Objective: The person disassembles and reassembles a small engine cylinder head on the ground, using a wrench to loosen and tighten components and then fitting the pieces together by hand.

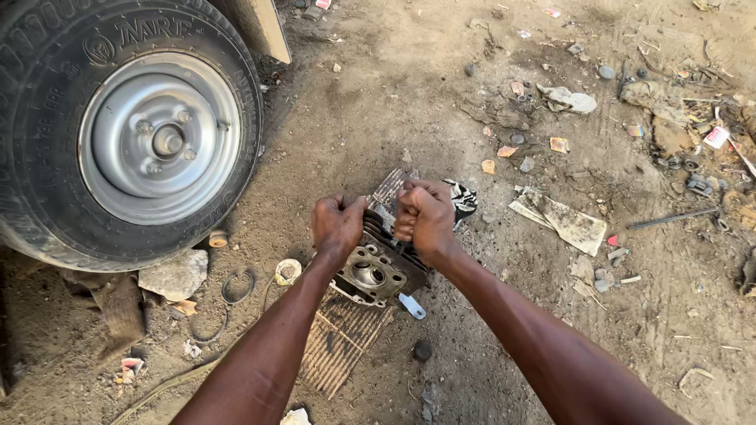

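both fists are clenched tight, left hand (337,224) and right hand (425,216), on the top edge of a grimy finned metal engine cylinder block (379,267) sitting on a ribbed mat (342,338) in the dirt beside a vehicle wheel (130,130). looks mid-job, block not yet lifted.

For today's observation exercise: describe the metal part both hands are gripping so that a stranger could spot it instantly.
Start at the big tyre upper left, then look right to the two fists, left hand and right hand. Beneath them, on corrugated cardboard, sits the finned engine cylinder, the only grey ribbed block with a round bore.
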